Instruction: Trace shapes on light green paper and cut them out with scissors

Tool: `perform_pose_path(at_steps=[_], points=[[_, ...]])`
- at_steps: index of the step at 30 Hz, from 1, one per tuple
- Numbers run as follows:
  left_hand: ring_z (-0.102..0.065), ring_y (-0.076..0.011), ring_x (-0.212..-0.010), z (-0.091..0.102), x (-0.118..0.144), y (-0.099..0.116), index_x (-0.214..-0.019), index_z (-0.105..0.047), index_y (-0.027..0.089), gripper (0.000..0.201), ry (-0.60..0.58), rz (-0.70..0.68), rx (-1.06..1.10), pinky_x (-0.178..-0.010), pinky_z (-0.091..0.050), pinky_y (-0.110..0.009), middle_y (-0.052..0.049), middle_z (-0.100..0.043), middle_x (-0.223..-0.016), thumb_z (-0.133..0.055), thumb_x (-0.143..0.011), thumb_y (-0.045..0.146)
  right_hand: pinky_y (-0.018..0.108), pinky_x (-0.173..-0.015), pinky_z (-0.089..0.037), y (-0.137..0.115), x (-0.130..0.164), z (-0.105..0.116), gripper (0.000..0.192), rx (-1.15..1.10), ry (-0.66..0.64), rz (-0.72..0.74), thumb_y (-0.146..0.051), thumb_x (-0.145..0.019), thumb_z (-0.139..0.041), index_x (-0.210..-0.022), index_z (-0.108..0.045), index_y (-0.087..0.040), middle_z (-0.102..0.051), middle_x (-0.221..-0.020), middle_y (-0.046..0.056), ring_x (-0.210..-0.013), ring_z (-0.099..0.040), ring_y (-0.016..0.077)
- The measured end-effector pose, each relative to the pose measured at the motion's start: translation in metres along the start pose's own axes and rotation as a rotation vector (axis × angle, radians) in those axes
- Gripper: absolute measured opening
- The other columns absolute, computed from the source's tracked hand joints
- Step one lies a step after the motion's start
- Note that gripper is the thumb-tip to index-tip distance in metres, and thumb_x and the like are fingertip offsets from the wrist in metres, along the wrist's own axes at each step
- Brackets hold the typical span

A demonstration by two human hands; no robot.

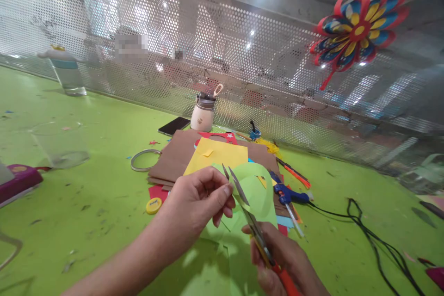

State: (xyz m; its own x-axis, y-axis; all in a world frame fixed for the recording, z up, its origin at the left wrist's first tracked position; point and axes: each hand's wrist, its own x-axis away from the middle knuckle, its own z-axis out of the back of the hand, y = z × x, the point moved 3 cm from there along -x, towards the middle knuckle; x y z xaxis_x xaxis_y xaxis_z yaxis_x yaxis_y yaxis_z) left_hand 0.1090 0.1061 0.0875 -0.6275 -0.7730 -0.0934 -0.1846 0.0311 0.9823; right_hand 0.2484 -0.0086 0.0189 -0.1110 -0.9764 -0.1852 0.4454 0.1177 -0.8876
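My right hand grips a pair of scissors with orange handles, its blades parted and pointing up and away from me. A curled sheet of light green paper lies around and between the blades. Just left of the blades, my left hand is closed in a pinch on the edge of this paper; the fingers partly hide the pinched part. Behind the hands lie a yellow paper sheet and a stack of brown paper.
A blue glue gun with a black cord lies right. Farther back stand a white bottle and a phone. Left are a tape ring, a yellow round lid and a clear cup. Perforated mesh borders the table.
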Motion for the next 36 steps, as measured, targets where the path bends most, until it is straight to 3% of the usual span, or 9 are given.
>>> perform_pose_path(at_steps=[6,15,23,36], points=[[-0.058,-0.0121,-0.052,0.0017,0.0006,-0.0037,-0.069,-0.056,0.015,0.02,-0.026,0.017,0.043,-0.045,-0.043,-0.022,-0.001,-0.063,-0.06,-0.065,-0.077,0.031,0.025,-0.046,-0.025,-0.0012,0.0007,-0.002,0.06,-0.015,0.008,0.014,-0.075,-0.077,-0.043,-0.095,-0.058,-0.02,-0.042,-0.059,-0.004,-0.051,-0.034,0.0122],[-0.055,-0.0088,-0.05,0.0013,0.0013,-0.0011,-0.072,-0.06,0.014,0.014,-0.054,0.03,0.056,-0.049,-0.042,-0.021,-0.001,-0.065,-0.062,-0.066,-0.079,0.025,0.025,-0.046,-0.026,-0.0019,0.002,-0.0036,0.061,0.002,0.096,-0.015,-0.073,-0.077,-0.045,-0.101,-0.059,-0.019,-0.044,-0.059,-0.003,-0.051,-0.037,0.0123],[-0.057,-0.0098,-0.054,0.0012,-0.002,-0.0067,-0.075,-0.06,0.014,0.015,-0.089,0.058,0.137,-0.051,-0.043,-0.021,-0.002,-0.066,-0.064,-0.068,-0.079,0.026,0.025,-0.048,-0.032,0.004,0.0028,-0.0016,0.052,-0.059,0.068,0.002,-0.066,-0.08,-0.049,-0.106,-0.059,-0.021,-0.048,-0.063,-0.002,-0.053,-0.042,0.0133],[-0.055,-0.009,-0.053,0.0025,-0.0015,-0.0067,-0.074,-0.059,0.013,0.019,-0.116,0.081,0.095,-0.053,-0.042,-0.021,-0.003,-0.067,-0.065,-0.065,-0.081,0.029,0.024,-0.049,-0.036,0.0043,0.0031,0.0001,0.051,-0.058,0.079,0.012,-0.064,-0.08,-0.052,-0.104,-0.059,-0.02,-0.051,-0.066,-0.001,-0.055,-0.046,0.0137]])
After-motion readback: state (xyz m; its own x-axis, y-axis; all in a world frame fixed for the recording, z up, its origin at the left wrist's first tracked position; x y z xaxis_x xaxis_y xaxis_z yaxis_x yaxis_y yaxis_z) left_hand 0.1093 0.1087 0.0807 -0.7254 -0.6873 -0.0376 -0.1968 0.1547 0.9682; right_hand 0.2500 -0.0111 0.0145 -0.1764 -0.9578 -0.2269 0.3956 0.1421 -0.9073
